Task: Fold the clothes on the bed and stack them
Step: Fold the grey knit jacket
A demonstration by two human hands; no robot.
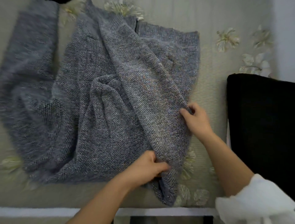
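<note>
A large grey-blue knitted sweater (102, 89) lies rumpled across the bed (210, 102), one sleeve stretched out at the far left. My left hand (150, 166) grips a bunch of the knit near the sweater's lower edge, close to the bed's front. My right hand (197, 119) pinches the sweater's right edge between thumb and fingers, a little farther back. A fold of the fabric rises between the two hands.
A folded black garment (261, 127) lies on the bed at the right. The bedcover is pale green with embroidered flowers (227, 39). The bed's white front edge (39, 211) runs along the bottom. A dark item (62, 1) shows at the top left.
</note>
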